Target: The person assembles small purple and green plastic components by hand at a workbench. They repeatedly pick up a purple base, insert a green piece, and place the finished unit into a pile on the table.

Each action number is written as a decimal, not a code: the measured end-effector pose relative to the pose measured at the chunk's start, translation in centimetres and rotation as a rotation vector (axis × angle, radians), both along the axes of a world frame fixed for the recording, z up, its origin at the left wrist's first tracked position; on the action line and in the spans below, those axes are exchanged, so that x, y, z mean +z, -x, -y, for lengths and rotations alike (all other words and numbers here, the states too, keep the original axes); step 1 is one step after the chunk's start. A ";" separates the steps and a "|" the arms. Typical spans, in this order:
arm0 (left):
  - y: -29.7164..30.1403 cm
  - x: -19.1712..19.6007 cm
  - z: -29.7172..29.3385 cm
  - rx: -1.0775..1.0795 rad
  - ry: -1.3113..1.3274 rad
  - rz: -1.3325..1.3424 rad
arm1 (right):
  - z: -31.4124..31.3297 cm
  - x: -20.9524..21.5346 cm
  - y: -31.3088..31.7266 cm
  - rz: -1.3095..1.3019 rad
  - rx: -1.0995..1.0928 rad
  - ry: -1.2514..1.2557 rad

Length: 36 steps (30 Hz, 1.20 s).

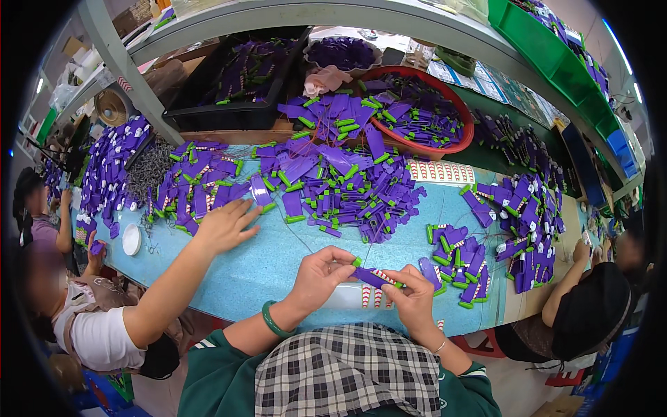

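Between both hands, just above the table's near edge, is a small purple plastic piece (368, 275) with green ends and a red-and-white striped sticker along it. My left hand (321, 276) pinches its left end between thumb and fingers. On its right end, the fingers of my right hand (413, 297) are closed near the striped sticker. Beneath the hands lies a sheet of striped stickers (347, 297), partly covered by my right hand. A loose pile of stickered purple pieces (475, 267) lies right of my right hand.
A large heap of purple and green pieces (347, 187) fills the middle of the blue table (278, 267). Behind it stand a red basin (470, 115) and a black crate (201, 119). A co-worker's hand (226, 226) reaches in from the left. More stickers (445, 172) lie beyond.
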<state>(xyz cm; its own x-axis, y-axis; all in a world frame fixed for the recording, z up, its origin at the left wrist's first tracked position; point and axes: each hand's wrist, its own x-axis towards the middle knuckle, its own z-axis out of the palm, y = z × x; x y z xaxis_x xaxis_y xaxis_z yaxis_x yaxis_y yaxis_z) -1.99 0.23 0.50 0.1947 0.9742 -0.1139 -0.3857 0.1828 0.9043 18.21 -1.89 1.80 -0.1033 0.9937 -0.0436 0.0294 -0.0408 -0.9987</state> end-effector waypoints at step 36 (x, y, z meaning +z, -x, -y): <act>0.0 2.4 -0.7 -0.228 -0.547 -0.695 | -4.9 2.2 -0.1 0.581 0.505 -0.599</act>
<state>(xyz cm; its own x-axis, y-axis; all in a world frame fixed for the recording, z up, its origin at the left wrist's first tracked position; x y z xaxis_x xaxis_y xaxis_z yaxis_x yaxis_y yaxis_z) -1.98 0.96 2.93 0.4493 0.8731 0.1891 0.2708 -0.3349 0.9025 18.28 3.02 4.03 -0.6453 0.7125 0.2755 0.3983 0.6215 -0.6745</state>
